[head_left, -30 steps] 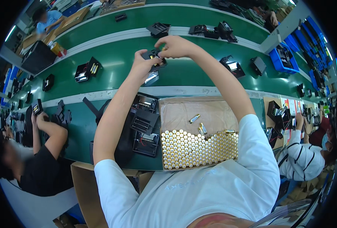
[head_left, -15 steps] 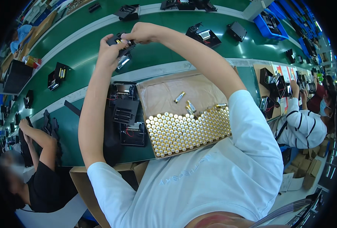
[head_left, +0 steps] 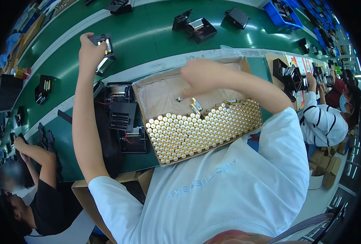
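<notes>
My left hand [head_left: 91, 52] is closed on a black plastic battery case [head_left: 105, 40] at the far left, over the green belt. Gold-and-silver batteries show inside the case, and its part with a shiny metal piece [head_left: 104, 64] hangs below. Above an open cardboard box [head_left: 136, 91] is my right hand [head_left: 199, 76], blurred by motion, its fingers pointing down at a loose battery [head_left: 179, 99]. Whether it holds anything cannot be made out. Many upright batteries [head_left: 184, 136] fill the box's near part in tight rows, with a few loose ones [head_left: 196, 106] lying on top.
Open black cases [head_left: 127, 140] with red wires lie left of the box. More black cases [head_left: 205, 30] sit on the green belt [head_left: 148, 44], and a blue bin [head_left: 284, 16] stands far right. Co-workers sit on my left [head_left: 46, 195] and right [head_left: 323, 126].
My right hand has left the battery case and come rightward and nearer, over the battery box. My left hand still holds the case. The cases on the belt appear farther left.
</notes>
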The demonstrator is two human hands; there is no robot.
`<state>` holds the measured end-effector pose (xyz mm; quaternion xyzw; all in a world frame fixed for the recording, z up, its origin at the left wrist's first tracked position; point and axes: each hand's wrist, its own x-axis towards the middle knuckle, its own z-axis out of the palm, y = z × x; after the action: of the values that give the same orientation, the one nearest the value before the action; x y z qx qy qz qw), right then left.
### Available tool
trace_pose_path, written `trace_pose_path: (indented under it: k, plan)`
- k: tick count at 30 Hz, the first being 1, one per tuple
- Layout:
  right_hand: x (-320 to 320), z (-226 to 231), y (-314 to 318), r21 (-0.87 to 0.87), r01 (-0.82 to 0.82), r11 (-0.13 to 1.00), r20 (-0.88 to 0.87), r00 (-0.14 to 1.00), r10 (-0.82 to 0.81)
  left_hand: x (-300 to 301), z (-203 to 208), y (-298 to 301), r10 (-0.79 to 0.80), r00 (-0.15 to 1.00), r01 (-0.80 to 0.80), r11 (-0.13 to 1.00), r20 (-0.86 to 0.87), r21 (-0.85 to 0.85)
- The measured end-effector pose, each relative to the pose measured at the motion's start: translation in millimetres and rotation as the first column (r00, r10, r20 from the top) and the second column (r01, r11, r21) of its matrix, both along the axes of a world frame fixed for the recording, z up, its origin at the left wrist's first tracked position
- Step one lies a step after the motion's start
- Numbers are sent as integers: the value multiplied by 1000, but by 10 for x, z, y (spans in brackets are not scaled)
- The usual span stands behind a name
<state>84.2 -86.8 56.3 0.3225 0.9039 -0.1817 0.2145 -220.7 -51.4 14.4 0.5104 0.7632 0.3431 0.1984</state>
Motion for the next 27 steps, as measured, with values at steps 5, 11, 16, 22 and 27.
trace_pose_path:
  k: [5, 11, 16, 22, 27]
  plan:
    - [329, -370, -225, -98, -20, 995, -54, 998, 15, -256, -77, 58, 2, 953, -1, 1000, -303, 0]
    - [385, -356, -166, -297, 279, 913, -95, 943, -319, 129, -38, 73, 60, 641, 39, 993, -765, 111]
    - [383, -402, -121, -526, 420, 740, -99, 834, -543, 622, -78, 295, -445, 763, 519, 854, -469, 34]
    - [342, -346, -144, -485, 395, 780, -132, 849, -512, 954, -108, 533, -601, 556, 746, 665, -575, 26]
    - [338, -449, -105, -525, 383, 760, -171, 827, -535, 986, 58, 633, -700, 713, 687, 707, -33, -167]
